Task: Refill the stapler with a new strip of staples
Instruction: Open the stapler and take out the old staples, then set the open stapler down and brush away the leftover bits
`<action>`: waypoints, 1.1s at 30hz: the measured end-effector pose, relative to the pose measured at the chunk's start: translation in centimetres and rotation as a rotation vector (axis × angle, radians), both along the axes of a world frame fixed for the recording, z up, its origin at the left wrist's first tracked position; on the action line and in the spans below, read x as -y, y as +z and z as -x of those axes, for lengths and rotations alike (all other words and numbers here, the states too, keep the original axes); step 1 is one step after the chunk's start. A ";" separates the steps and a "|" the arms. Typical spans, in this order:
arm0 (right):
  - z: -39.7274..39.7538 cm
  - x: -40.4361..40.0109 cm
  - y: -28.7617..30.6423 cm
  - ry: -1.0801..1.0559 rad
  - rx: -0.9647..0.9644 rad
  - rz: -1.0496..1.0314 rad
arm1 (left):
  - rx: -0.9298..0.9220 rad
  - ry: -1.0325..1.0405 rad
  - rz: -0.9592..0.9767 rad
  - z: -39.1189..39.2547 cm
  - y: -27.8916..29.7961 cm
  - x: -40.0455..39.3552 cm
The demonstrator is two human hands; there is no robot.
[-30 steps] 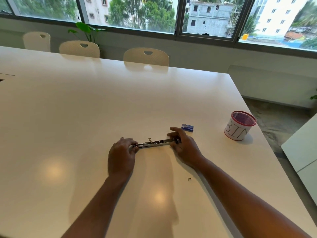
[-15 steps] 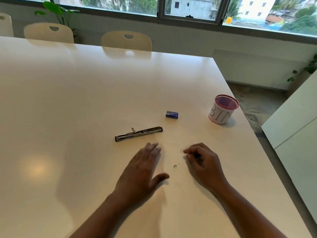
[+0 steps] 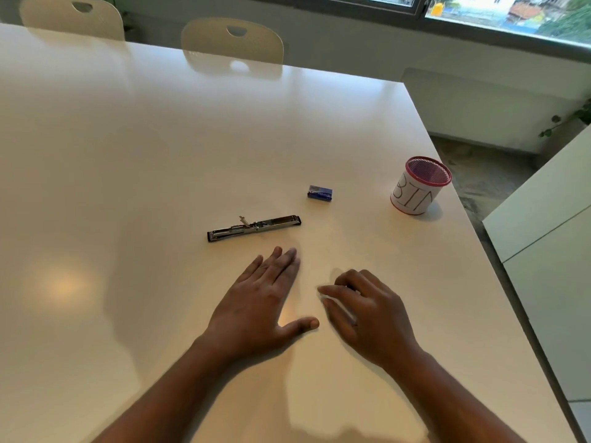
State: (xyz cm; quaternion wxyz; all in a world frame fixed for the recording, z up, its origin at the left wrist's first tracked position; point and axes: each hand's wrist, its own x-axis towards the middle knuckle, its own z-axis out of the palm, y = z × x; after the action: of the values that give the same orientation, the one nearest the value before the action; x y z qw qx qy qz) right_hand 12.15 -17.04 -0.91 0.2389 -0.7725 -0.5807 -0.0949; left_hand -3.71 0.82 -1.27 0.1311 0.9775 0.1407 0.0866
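The silver stapler [image 3: 254, 227] lies opened out flat on the white table [image 3: 128, 155], with no hand on it. A small blue staple box [image 3: 319, 192] sits just beyond its right end. My left hand [image 3: 265, 295] rests flat on the table below the stapler, fingers straight and thumb spread. Beside it on the right is my right hand [image 3: 364, 308], fingers curled down onto the table and blurred by motion. Whether its fingertips pinch anything is not visible.
A white mesh cup marked BIN with a red rim [image 3: 419, 187] stands near the table's right edge. Two cream chairs [image 3: 232, 39] are tucked in at the far side. Another white surface [image 3: 543, 219] stands to the right across a floor gap.
Both hands came off the stapler and drew back toward me. Since half a second ago my right hand slid left over the spot where a tiny loose staple bit lay; the bit is hidden now.
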 end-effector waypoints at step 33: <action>-9.3 -0.7 5.9 -0.373 -0.607 -0.365 | 0.067 0.008 0.003 -2.7 -0.3 0.6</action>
State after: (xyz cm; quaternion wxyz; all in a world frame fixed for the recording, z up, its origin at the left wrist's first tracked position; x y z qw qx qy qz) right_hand 21.48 -16.32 4.97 0.5115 -0.8025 -0.3071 -0.0056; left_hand -1.02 0.24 -1.55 0.1370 0.9733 0.1403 0.1196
